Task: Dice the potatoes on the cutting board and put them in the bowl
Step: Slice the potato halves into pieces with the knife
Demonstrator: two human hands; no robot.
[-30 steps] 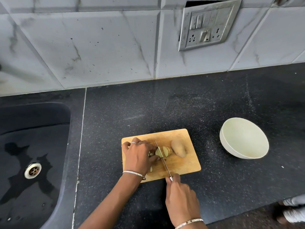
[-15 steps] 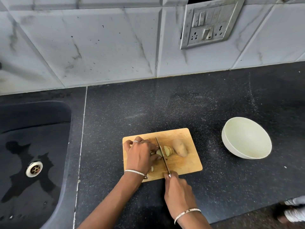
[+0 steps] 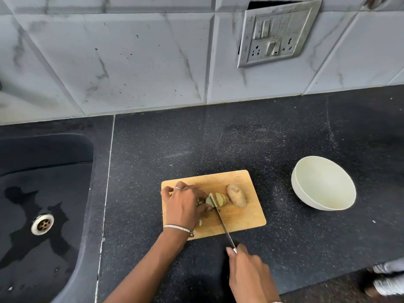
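Curling down at the left side of the cutting board (image 3: 244, 217), the left hand (image 3: 185, 204) pinches the part-sliced potato (image 3: 219, 199), likely to stop it rolling. The knife (image 3: 223, 224) meets its cut face, the handle wrapped in the closed fingers of the right hand (image 3: 249, 274). A whole potato (image 3: 236, 195) lies just beside the slices. The empty bowl (image 3: 323, 184) stands well right, ready for the dice.

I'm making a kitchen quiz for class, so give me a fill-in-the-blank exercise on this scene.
The right hand grips a ____.
The left hand steadies the sliced potato on the ____.
Inside, the white bowl is ____.
Missing words: knife; cutting board; empty.
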